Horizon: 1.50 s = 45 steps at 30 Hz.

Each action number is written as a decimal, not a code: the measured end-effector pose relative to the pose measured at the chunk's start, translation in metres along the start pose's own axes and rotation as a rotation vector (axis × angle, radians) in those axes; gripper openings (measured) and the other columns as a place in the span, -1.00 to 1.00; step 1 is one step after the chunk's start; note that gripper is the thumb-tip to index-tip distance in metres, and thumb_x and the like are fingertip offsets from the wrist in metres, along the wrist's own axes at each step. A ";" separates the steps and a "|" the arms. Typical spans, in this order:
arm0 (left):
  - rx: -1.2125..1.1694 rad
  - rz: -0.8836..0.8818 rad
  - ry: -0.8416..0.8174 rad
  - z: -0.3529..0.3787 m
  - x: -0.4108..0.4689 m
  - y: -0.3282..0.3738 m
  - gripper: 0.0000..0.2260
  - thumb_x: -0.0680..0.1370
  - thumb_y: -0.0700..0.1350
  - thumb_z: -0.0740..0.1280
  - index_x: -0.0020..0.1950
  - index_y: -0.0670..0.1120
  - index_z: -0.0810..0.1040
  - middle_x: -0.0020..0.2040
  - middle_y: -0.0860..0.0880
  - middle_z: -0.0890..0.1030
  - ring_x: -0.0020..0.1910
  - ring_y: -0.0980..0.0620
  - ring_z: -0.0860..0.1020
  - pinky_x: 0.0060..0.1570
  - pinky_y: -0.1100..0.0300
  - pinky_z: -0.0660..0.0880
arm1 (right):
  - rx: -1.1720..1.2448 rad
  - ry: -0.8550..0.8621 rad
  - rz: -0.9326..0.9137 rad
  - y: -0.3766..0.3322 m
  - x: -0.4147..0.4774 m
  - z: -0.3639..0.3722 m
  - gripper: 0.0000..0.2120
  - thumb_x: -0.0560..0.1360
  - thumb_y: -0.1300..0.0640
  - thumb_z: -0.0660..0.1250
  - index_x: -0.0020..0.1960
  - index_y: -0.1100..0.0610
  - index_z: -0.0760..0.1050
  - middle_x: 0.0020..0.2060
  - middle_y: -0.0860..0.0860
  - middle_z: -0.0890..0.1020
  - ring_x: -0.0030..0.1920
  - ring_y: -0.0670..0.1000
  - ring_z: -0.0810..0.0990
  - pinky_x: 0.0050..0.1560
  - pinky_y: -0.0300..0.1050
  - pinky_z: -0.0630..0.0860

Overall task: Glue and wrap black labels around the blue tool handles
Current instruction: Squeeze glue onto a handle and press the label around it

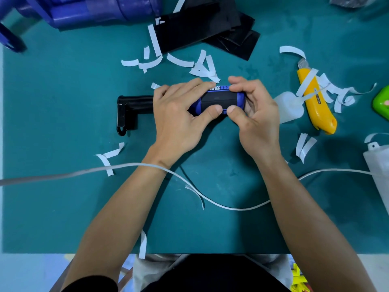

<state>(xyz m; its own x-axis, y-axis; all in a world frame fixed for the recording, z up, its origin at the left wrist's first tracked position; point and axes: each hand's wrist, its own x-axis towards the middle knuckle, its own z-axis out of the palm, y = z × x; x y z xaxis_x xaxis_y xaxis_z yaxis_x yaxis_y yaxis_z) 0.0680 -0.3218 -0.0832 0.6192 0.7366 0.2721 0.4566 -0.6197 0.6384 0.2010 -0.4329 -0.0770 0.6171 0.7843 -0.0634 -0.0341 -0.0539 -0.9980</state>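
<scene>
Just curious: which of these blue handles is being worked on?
The blue handle gripped by left hand and right hand, black label around its middle; the other handles lie piled at top left.

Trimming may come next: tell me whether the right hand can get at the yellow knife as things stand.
Probably yes, once the right hand lets go of the blue handle. The yellow knife lies to its right; only loose white strips lie over it.

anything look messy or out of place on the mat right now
White paper strips litter the teal mat; one lies draped across the yellow utility knife, and a white cable trails over the left wrist. Nothing looks spilled or broken.
</scene>
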 end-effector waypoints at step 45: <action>-0.027 -0.069 -0.011 -0.005 0.000 0.010 -0.67 0.50 0.15 0.50 0.22 0.08 0.72 0.19 0.16 0.70 0.13 0.11 0.61 0.28 0.10 0.26 | -0.173 0.092 -0.041 -0.004 -0.008 0.008 -0.76 0.50 0.36 0.38 -0.13 0.03 0.45 0.38 0.01 0.57 0.08 -0.19 0.61 0.20 0.01 0.54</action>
<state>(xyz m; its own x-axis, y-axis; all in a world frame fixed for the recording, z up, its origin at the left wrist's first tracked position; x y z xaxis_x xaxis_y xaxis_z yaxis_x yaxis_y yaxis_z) 0.0693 -0.3262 -0.0728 0.5936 0.7743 0.2193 0.4809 -0.5598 0.6748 0.1902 -0.4338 -0.0726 0.6847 0.7286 -0.0142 0.1233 -0.1351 -0.9831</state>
